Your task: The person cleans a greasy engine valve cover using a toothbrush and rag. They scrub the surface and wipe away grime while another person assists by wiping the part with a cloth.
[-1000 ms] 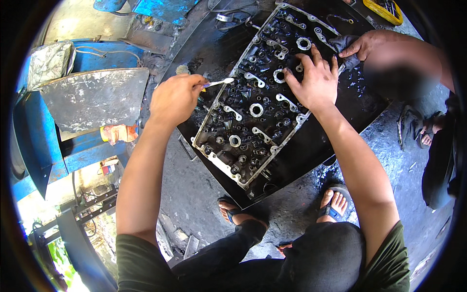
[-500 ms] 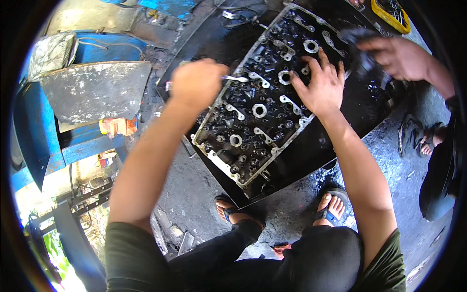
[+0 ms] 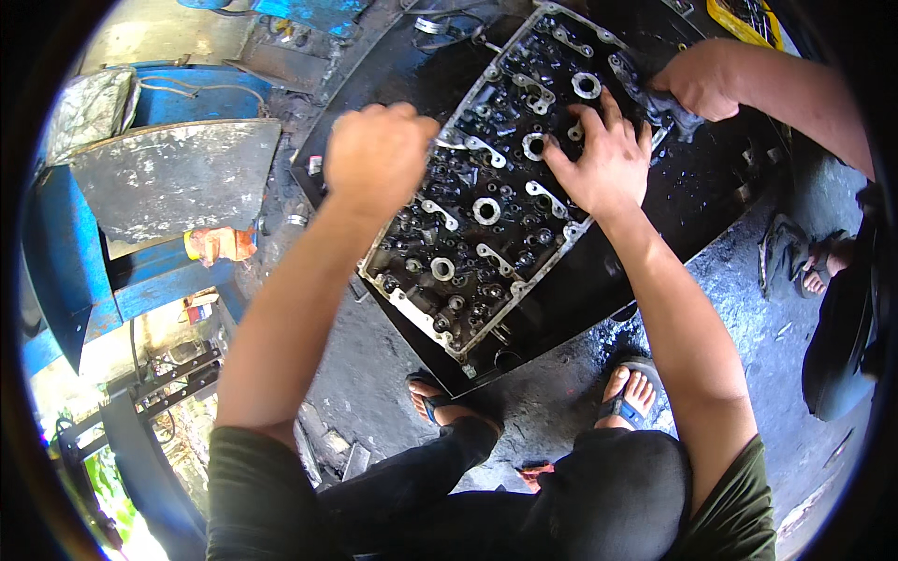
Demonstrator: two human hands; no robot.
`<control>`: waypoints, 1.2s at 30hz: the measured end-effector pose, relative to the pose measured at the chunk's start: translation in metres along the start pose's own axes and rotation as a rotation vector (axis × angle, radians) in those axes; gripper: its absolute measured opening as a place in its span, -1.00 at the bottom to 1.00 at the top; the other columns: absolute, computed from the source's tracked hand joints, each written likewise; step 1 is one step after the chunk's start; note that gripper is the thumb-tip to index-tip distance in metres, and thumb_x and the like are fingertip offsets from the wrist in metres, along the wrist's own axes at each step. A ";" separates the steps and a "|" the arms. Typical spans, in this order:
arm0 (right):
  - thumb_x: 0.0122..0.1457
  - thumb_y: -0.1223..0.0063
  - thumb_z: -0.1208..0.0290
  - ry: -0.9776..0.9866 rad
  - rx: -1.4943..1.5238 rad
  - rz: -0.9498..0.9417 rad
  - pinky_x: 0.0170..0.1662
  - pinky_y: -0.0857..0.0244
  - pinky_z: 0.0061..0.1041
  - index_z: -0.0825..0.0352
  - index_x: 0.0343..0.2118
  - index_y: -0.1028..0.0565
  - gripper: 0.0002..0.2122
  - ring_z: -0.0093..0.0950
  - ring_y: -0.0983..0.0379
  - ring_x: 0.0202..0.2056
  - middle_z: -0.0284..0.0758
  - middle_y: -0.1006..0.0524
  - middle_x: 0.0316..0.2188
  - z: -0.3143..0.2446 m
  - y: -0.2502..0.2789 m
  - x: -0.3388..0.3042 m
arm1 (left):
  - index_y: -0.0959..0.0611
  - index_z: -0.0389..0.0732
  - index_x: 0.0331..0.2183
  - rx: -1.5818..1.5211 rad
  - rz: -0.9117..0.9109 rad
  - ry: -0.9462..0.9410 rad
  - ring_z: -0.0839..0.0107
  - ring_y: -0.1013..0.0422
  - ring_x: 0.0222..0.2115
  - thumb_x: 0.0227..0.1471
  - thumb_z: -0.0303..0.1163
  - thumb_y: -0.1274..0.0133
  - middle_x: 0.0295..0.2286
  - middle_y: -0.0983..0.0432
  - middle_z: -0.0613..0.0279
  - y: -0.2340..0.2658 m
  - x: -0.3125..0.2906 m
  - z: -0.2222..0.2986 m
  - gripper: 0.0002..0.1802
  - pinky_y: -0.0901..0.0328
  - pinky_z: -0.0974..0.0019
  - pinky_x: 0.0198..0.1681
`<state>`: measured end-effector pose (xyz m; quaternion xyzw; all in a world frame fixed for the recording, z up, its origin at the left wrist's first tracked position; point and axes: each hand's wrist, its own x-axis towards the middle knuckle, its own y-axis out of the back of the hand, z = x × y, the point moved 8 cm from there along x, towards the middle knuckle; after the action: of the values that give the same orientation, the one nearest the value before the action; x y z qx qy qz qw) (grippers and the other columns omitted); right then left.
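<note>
An oily engine cylinder head (image 3: 426, 318), a long metal block with a pale rim, lies slantwise on a black tray (image 3: 687, 210). Round rings and small rocker-like metal pieces stand out across its dark top. Over its left edge, my left hand (image 3: 379, 154) is closed in a fist around a wrench (image 3: 449, 144). Only the wrench's shiny end shows, reaching in over the block; the fist hides the rest. My right hand (image 3: 608, 164) lies on the block's right side, fingers spread, near two of the rings, holding nothing.
At the right, another person's hand (image 3: 702, 82) presses a dark rag (image 3: 669, 107) on the block's far right edge. A yellow container (image 3: 748, 23) stands at the far right. Blue metal parts (image 3: 173, 276) fill the left. The other person's sandalled foot (image 3: 818, 271) is at right.
The other person's hand with the rag has moved left onto the block's edge. My left fist has shifted slightly with the wrench. My right hand keeps its place on the block.
</note>
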<state>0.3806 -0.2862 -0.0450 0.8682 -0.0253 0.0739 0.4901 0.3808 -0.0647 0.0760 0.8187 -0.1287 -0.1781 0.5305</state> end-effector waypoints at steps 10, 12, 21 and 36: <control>0.09 -0.23 -0.14 0.011 -0.001 -0.009 0.47 0.12 0.17 0.14 0.16 -0.55 -0.37 -0.11 -0.35 0.31 -0.04 -0.30 0.40 -0.003 0.001 -0.001 | -0.77 -0.02 -0.39 -0.047 -0.007 -0.035 0.17 -0.60 -0.28 0.11 -0.19 -0.25 -0.40 -0.63 0.24 0.003 0.003 0.003 -0.85 -0.44 0.03 -0.19; 0.08 -0.23 -0.15 0.035 -0.008 0.024 0.47 0.10 0.17 0.13 0.15 -0.55 -0.38 -0.12 -0.36 0.29 -0.04 -0.31 0.39 -0.004 0.003 -0.001 | -0.78 -0.01 -0.37 -0.001 -0.012 0.080 0.14 -0.61 -0.25 0.11 -0.17 -0.25 -0.37 -0.65 0.23 0.001 0.003 -0.006 -0.84 -0.46 0.00 -0.19; 0.07 -0.25 -0.15 0.036 -0.004 0.031 0.47 0.09 0.15 0.12 0.14 -0.57 -0.38 -0.15 -0.36 0.30 -0.05 -0.34 0.37 0.000 0.001 -0.002 | -0.79 0.01 -0.29 -0.140 -0.128 0.258 0.05 -0.62 -0.28 0.19 -0.11 -0.23 -0.29 -0.69 0.17 -0.013 -0.012 -0.023 -0.79 -0.47 -0.02 -0.21; 0.07 -0.20 -0.19 0.050 -0.023 0.013 0.50 0.17 0.13 0.11 0.17 -0.56 -0.35 -0.15 -0.37 0.31 -0.04 -0.33 0.38 -0.002 0.000 -0.001 | -0.78 0.02 -0.21 -0.178 -0.306 0.273 0.01 -0.63 -0.19 0.19 -0.04 -0.22 -0.25 -0.71 0.06 -0.010 -0.007 -0.020 -0.73 -0.48 -0.05 -0.11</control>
<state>0.3791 -0.2848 -0.0445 0.8601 -0.0194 0.0983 0.5003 0.3828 -0.0415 0.0758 0.7951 0.0865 -0.1547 0.5800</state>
